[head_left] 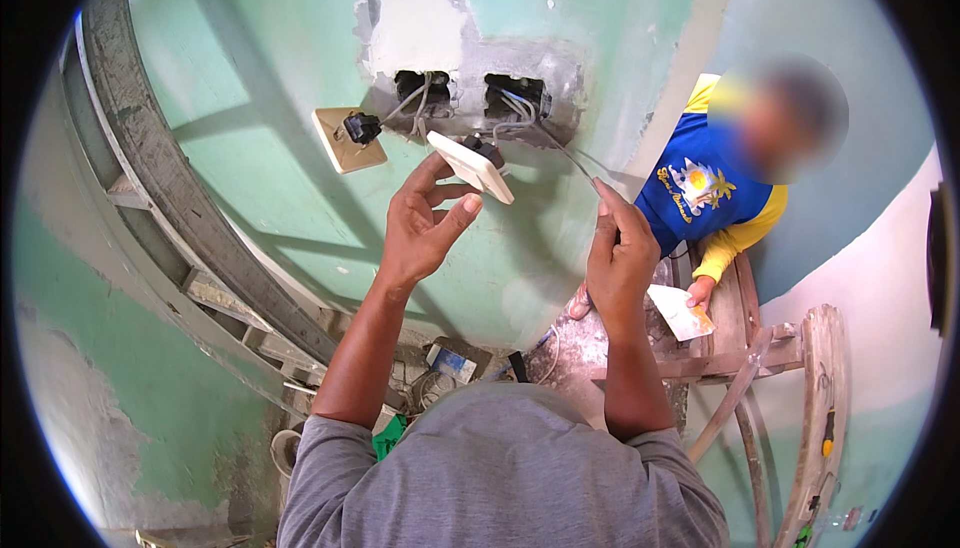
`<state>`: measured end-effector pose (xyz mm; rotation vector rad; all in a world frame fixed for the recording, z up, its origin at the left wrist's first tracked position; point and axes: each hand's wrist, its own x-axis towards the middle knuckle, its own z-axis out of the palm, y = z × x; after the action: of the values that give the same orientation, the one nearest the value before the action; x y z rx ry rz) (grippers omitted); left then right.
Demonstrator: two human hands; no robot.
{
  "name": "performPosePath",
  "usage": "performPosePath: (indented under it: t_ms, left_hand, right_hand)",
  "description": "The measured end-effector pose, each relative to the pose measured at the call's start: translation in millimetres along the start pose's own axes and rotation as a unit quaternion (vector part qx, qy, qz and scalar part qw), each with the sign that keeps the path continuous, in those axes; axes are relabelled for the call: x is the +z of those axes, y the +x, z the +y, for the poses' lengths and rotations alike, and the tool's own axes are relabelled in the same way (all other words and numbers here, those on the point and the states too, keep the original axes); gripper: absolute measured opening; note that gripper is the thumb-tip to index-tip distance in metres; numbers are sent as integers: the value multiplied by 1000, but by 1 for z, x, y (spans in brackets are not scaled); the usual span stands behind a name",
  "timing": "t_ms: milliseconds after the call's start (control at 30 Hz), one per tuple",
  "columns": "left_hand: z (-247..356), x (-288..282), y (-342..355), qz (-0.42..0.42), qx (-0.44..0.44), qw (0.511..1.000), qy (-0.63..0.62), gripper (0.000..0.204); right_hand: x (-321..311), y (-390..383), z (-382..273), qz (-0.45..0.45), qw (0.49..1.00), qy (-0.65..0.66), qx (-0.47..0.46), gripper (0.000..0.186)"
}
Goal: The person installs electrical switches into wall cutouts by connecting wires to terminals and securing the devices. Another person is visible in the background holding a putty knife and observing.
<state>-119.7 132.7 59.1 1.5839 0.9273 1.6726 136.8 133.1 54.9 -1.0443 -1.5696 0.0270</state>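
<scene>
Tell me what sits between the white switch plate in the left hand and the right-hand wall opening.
Loose wires hang out of the right-hand wall opening, between it and the white switch plate in the left hand. The right hand pinches one thin wire to the side.

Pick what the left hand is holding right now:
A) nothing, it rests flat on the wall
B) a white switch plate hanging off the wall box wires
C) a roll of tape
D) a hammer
B: the left hand has its fingertips on a white switch plate, which hangs by wires below the open wall box; the right hand pinches a thin wire beside it.
</scene>
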Motion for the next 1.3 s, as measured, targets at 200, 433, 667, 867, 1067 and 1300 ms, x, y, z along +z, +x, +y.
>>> performPosePath:
  t_ms: [200,433,667,867,1067,1300]
  left_hand:
    - [-3,11,9,9,-45,999,-16,53]
    - [8,18,11,10,-59,998,-8,49]
    - [9,20,13,5,-63,998,-17,48]
    - [14,20,17,-6,-61,998,-25,45]
    - [18,15,15,9,-32,999,-7,49]
    - [21,6,14,55,38,993,92,75]
  right_hand:
    - [5,9,-2,-5,1000,6,0,34]
    - [3,28,-3,-25,999,-15,-39,32]
    - [6,38,-16,-35,998,-27,-40,29]
    - [4,51,-25,-42,995,-72,-46,25]
    - [13,43,-25,-101,993,-56,9,26]
    - [22,42,-24,-131,983,39,122,31]
